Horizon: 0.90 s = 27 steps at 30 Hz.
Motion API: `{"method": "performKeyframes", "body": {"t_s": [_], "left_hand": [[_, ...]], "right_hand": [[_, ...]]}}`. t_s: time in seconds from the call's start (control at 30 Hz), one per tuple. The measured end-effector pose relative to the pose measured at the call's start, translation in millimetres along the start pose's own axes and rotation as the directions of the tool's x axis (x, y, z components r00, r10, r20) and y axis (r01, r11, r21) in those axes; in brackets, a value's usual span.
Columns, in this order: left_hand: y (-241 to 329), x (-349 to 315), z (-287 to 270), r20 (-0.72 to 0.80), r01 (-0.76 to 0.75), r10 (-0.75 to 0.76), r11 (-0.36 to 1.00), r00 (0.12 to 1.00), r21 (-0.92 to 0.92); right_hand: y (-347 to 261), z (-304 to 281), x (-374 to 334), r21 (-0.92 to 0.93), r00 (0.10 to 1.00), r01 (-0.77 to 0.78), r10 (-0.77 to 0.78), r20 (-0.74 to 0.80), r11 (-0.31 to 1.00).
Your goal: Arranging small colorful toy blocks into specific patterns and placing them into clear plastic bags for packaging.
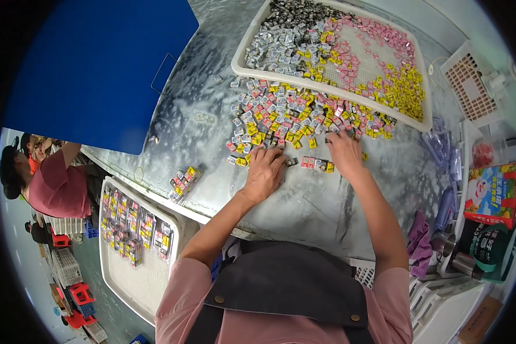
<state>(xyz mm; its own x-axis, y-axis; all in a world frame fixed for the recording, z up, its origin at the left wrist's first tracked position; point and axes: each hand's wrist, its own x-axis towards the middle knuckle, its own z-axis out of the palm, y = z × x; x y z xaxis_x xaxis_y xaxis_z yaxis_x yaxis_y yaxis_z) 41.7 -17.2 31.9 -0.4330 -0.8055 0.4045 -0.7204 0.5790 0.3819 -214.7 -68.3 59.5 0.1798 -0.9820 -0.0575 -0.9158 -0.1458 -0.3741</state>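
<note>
Fingers of the left hand are bent down over the lower edge of a loose pile of small coloured blocks, while those of the right hand are bent at the same edge, further right; whether anything is gripped by either hand cannot be told, since the fingertips are largely hidden. At far left a co-worker in a dull red top is seen, and above, part of the grey table is covered by a large blue board. Below it a white tray is partly filled with small packs of blocks, and another pack is laid on the table, near its edge. Between the hands, just beside the right one, a short row of blocks is lined up (mostly pink, with yellow at its right end). Beyond the hands, the pile is spread up to a larger white tray, in which black, white, pink and yellow blocks are roughly grouped by colour. At the right, a purple cloth, clear plastic pieces, a white crate and a red printed box are placed
</note>
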Motion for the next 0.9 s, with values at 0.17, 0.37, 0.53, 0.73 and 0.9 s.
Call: {"method": "performKeyframes", "body": {"t_s": [0.17, 0.37, 0.53, 0.73, 0.9], "left_hand": [[3.7, -5.7, 2.8, -0.052, 0.054, -0.054, 0.998, 0.997, -0.011], [9.1, -1.4, 0.4, -0.078, 0.036, -0.035, 0.999, 0.996, 0.009], [12.1, -2.9, 2.0, -0.077, 0.051, -0.057, 0.996, 0.995, -0.069], [14.1, 2.8, 5.5, -0.026, 0.066, -0.068, 0.996, 0.997, -0.066], [18.0, 7.2, 8.3, -0.008, 0.033, -0.033, 0.999, 0.999, -0.014]], "right_hand": [[-14.3, 1.8, 16.4, -0.046, 0.994, 0.078, -0.081, -0.067, 0.996], [-20.6, 21.7, 50.1, -0.007, 0.983, 0.181, -0.181, 0.0, 0.983], [-11.6, 6.3, 34.5, 0.084, 0.997, 0.075, -0.073, -0.034, 0.994], [5.2, 19.7, 24.5, -0.066, 0.964, 0.251, -0.256, -0.07, 0.966], [3.8, 3.4, 12.4, 0.172, 0.992, 0.104, -0.09, -0.084, 0.98]]}}
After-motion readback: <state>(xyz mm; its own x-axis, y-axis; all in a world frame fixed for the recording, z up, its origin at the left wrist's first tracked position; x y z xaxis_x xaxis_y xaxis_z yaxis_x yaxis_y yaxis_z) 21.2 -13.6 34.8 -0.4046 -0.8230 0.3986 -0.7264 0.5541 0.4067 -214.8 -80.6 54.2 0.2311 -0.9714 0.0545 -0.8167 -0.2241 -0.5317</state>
